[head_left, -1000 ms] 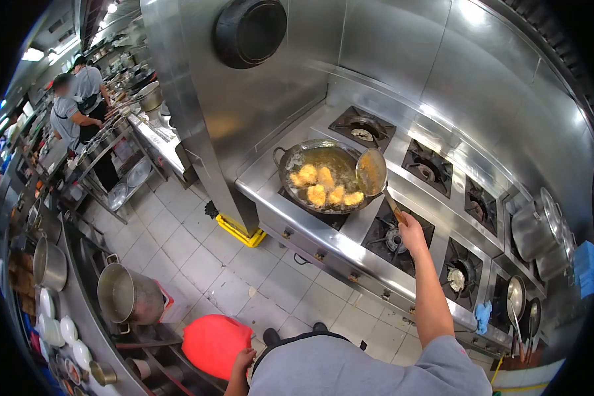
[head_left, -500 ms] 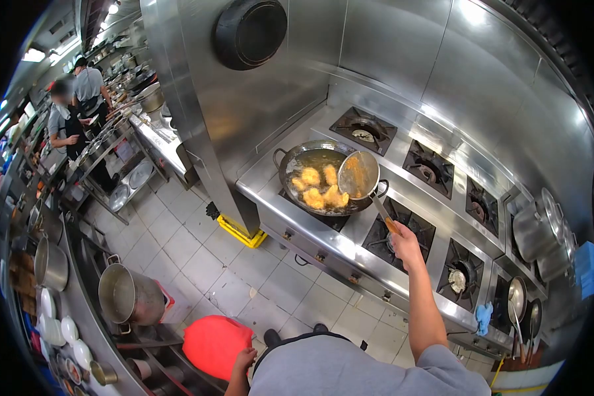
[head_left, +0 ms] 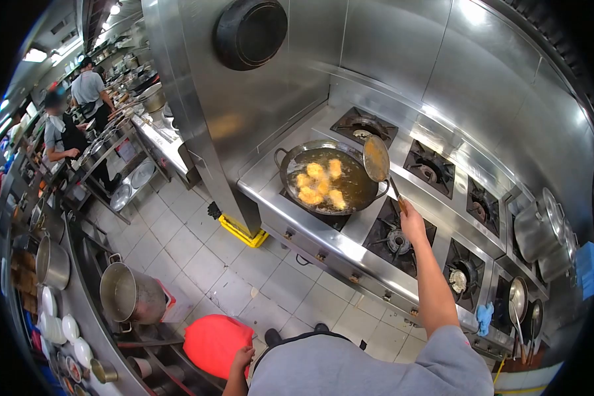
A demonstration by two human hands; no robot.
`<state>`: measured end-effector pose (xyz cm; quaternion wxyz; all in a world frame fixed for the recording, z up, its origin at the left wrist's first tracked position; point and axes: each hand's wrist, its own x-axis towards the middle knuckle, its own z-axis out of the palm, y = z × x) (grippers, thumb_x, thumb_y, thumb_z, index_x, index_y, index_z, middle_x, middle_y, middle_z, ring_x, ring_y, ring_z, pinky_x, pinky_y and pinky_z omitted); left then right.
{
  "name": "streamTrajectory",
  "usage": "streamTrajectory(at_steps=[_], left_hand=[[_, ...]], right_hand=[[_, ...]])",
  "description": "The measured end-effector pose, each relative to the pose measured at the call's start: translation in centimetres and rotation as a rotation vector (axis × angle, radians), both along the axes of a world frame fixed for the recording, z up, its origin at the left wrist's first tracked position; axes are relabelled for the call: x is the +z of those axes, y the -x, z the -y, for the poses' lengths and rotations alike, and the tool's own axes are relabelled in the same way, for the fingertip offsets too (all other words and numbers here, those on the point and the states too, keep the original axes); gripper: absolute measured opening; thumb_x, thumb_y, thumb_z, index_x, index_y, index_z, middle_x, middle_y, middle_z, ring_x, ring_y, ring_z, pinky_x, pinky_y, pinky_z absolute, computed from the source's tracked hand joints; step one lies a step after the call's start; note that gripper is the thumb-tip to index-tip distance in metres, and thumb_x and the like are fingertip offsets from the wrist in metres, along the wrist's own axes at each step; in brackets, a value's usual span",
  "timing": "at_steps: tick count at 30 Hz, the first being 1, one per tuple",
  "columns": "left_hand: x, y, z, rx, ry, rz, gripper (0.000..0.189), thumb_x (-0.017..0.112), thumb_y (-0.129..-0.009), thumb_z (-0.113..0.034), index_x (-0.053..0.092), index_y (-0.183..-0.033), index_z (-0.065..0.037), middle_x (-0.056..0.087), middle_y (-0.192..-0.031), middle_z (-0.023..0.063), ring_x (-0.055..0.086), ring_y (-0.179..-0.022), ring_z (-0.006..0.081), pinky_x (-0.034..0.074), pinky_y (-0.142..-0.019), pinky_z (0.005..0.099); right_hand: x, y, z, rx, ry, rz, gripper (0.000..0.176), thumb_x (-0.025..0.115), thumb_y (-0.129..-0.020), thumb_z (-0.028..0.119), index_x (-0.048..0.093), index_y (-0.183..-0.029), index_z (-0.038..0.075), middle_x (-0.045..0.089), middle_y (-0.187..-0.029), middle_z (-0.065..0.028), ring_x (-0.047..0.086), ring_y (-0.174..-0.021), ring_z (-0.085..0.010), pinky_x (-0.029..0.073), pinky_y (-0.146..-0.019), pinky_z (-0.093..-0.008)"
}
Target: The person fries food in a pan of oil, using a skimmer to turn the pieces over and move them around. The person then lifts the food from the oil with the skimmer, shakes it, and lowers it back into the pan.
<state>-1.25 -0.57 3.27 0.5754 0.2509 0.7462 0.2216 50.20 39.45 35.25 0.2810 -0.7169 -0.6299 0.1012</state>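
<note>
My right hand is closed around the wooden handle of a round metal skimmer. The skimmer's bowl is tilted up at the right rim of a wide black wok and carries an orange-brown smear. Several golden battered pieces float together in the wok's dark oil, with foam around them. Low at my side hangs my left hand, fingers curled in, beside a bright red rounded cover. Part of that hand's fingers is turned away from view.
Gas burners line the steel range to the right. A blue cloth hangs on its front edge. Large pots stand at the far right. Behind on the left are a deep pot and two people. A yellow-footed base sits below the pillar.
My right hand has drawn the skimmer up and to the right, from over the oil to the wok's rim. The fried pieces have shifted closer together. My left hand has barely moved.
</note>
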Motion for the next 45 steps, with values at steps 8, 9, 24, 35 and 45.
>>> streamTrajectory(at_steps=[8,9,24,35,45], left_hand=[[-1.2,0.4,0.9,0.015,0.063,0.075,0.029,0.057,-0.087,-0.027,0.061,-0.104,-0.003,0.059,-0.073,0.0032,0.052,-0.054,0.0122,0.041,-0.046,0.0258],[-1.2,0.3,0.9,0.028,0.068,0.083,0.038,0.058,-0.085,-0.029,0.059,-0.111,-0.002,0.062,-0.080,0.0065,0.056,-0.058,0.0146,0.043,-0.047,0.0272],[-3.2,0.4,0.6,-0.056,0.063,0.053,0.034,0.057,-0.086,-0.029,0.060,-0.109,-0.004,0.063,-0.081,0.0071,0.056,-0.056,0.0143,0.044,-0.047,0.0278],[-3.2,0.4,0.9,-0.031,0.035,0.056,0.041,0.058,-0.086,-0.030,0.057,-0.116,-0.002,0.063,-0.082,0.0070,0.056,-0.057,0.0145,0.044,-0.047,0.0279],[-5.1,1.0,2.3,-0.023,0.038,0.088,0.040,0.058,-0.085,-0.031,0.058,-0.113,-0.002,0.061,-0.078,0.0046,0.056,-0.057,0.0144,0.044,-0.047,0.0283]], right_hand=[[-1.9,-0.5,1.6,0.114,0.203,-0.316,0.045,0.049,-0.085,0.009,0.046,-0.129,0.000,0.065,-0.099,-0.0170,0.063,-0.088,-0.0282,0.047,-0.080,-0.0346],[-0.9,0.3,2.5,0.085,0.295,-0.428,0.046,0.049,-0.085,0.009,0.046,-0.130,0.000,0.062,-0.091,-0.0115,0.059,-0.077,-0.0213,0.046,-0.071,-0.0307],[0.6,3.7,7.0,0.044,0.403,-1.033,0.051,0.045,-0.089,0.006,0.035,-0.139,0.009,0.045,-0.069,0.0014,0.033,-0.047,-0.0048,0.025,-0.040,-0.0200],[-0.1,4.7,2.4,-0.021,0.142,-0.848,0.050,0.047,-0.089,0.008,0.037,-0.138,0.006,0.047,-0.073,0.0018,0.038,-0.053,-0.0060,0.031,-0.045,-0.0211],[-2.5,-0.7,-0.5,-0.070,0.044,-0.290,0.046,0.051,-0.086,0.012,0.045,-0.130,0.001,0.057,-0.119,-0.0225,0.054,-0.112,-0.0353,0.042,-0.094,-0.0371]])
